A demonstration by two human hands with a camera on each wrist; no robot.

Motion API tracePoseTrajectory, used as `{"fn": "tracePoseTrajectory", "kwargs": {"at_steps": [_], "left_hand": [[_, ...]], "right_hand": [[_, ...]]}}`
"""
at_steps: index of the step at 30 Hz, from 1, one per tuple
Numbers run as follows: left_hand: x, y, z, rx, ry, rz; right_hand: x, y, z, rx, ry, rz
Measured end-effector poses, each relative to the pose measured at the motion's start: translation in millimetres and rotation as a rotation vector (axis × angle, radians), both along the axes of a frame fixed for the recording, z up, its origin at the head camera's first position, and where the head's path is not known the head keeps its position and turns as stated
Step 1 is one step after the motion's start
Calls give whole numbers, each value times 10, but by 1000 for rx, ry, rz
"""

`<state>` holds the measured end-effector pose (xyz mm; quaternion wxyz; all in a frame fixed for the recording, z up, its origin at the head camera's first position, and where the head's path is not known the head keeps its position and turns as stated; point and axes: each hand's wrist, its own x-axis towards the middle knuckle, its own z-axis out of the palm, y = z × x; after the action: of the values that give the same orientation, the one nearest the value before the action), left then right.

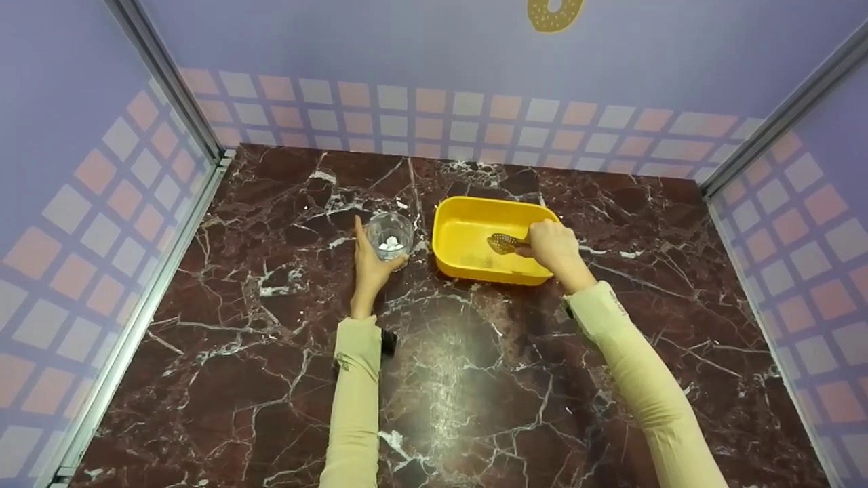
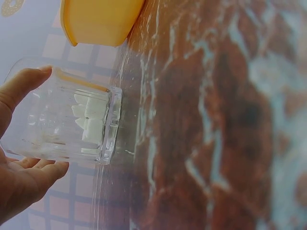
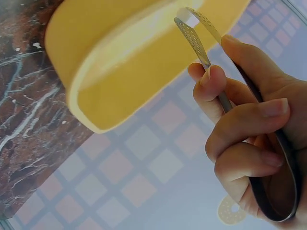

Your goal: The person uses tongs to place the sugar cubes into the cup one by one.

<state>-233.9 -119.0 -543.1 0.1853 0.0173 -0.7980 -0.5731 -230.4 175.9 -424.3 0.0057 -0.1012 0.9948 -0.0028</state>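
My left hand (image 1: 371, 268) holds a clear glass (image 1: 401, 227) from the side, thumb and fingers on opposite walls. Several small white pieces (image 2: 91, 117) lie at the bottom of the glass, which stands upright on the marbled surface. My right hand (image 1: 553, 247) grips metal tongs (image 1: 503, 242) with perforated tips over the yellow basin (image 1: 468, 273). A white piece (image 3: 190, 18) sits between the tong tips in the right wrist view. My right fingers wrap around the tong arms, the bent end near my palm. What the piece is made of, I cannot tell.
The basin stands just right of the glass on a dark red marbled surface (image 1: 271, 379) with white veins. Lilac panels with pink and white squares (image 1: 468, 102) close off the back and both sides. Metal strips (image 1: 156, 318) run along the side edges.
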Motion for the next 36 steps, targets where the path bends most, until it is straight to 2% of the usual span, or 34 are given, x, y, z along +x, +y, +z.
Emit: {"fn": "tracePoseTrajectory", "kwargs": {"at_steps": [5,9,22,29,36], "left_hand": [[0,-2,8,-6,-24,1],[-2,-3,11,-4,-13,3],[-10,-17,-16,4,0,-7],[-11,-19,10,-15,-17,-3],[-13,-26,-4,-35,-16,-6]], "right_hand": [[-8,-29,119,-29,3,-8],[-27,-110,227,-44,-7,-13],[-67,-583,478,-96,28,32],[-59,-906,504,-136,1,63],[-57,-1172,392,-163,25,131]]}}
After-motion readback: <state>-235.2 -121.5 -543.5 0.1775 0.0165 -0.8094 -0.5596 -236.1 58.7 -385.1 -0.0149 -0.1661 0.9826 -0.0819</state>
